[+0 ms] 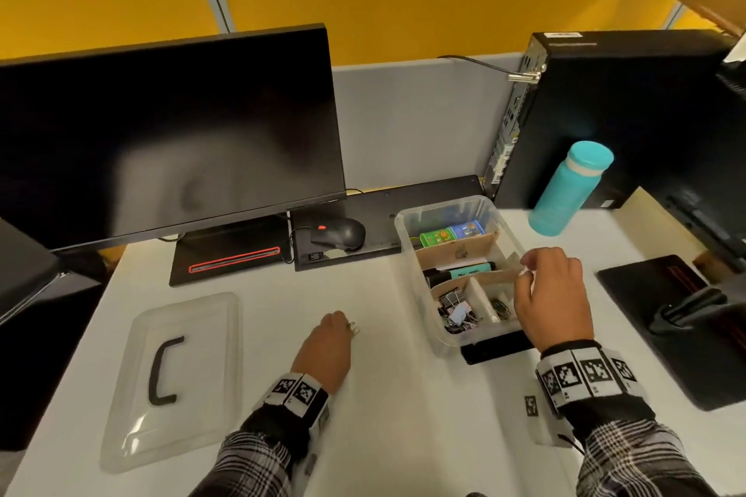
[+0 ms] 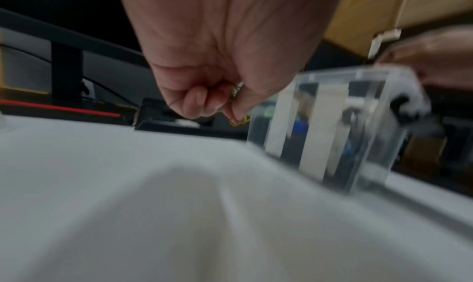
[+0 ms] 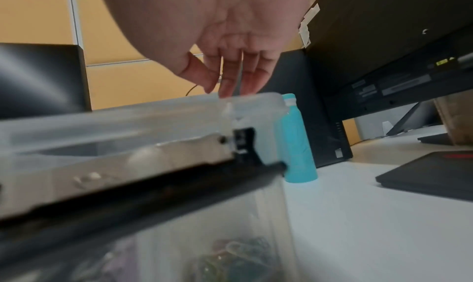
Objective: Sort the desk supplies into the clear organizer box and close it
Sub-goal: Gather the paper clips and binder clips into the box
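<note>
— Where's the organizer box [image 1: 411, 238]?
— On the desk [image 1: 383, 395], long axis running away from us (lid [image 1: 173, 379] lies left).
— Hands?
— Left hand [image 1: 327, 343] pinches paper clips [image 1: 353, 329]; right hand [image 1: 553, 295] hovers loose over the box.

Both forearms are covered by long sleeves in a black, grey and white plaid fabric. A black elastic cuff sits at the end of each sleeve, directly behind the wrist. Each wrist carries a white segmented band printed with square black-and-white fiducial markers: left wrist band [image 1: 294, 393], right wrist band [image 1: 585, 374]. A white housing bearing one further marker [image 1: 531, 405] is mounted beside the right wrist band, with a thin black cable running to the sleeve. The hands are bare.
</note>
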